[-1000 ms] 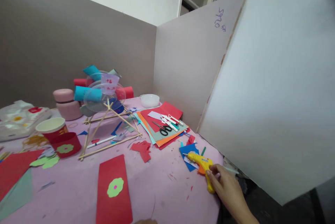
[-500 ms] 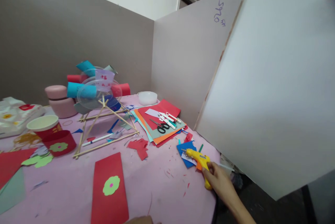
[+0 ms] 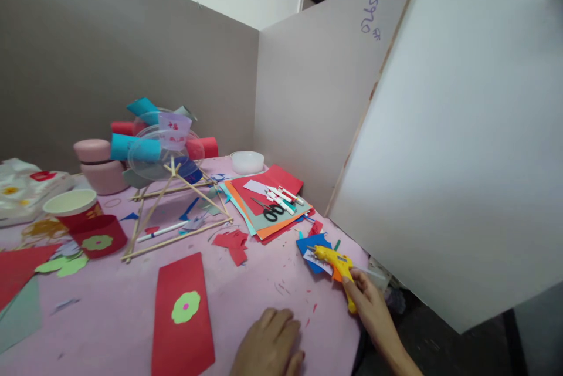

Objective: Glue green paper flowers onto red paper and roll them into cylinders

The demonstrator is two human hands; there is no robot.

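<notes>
At the table's right edge, my right hand [image 3: 368, 297] is wrapped round the handle of a yellow glue gun [image 3: 333, 258]. Its nozzle points left over scraps of blue paper [image 3: 313, 243] and white paper. My left hand [image 3: 269, 342] is low in the middle, over the pink tabletop, fingers a little bent and apart, with nothing in it. Left of that hand lies a red paper strip [image 3: 163, 329] bearing a green paper flower [image 3: 185, 307] with a pink centre.
A wheel model [image 3: 166, 153] on a stick frame [image 3: 206, 227] stands at the back left. Beside it are a pink flask [image 3: 103, 176], paper cup [image 3: 73, 205] and red paper ring [image 3: 116, 236]. Scissors [image 3: 270, 213] and pens [image 3: 281, 199] rest on coloured sheets [image 3: 244, 203]. Partitions [image 3: 308, 83] enclose the table.
My left hand has risen into view from the bottom edge, right of the red strip. The right hand keeps hold of the glue gun, nearly in the same place.
</notes>
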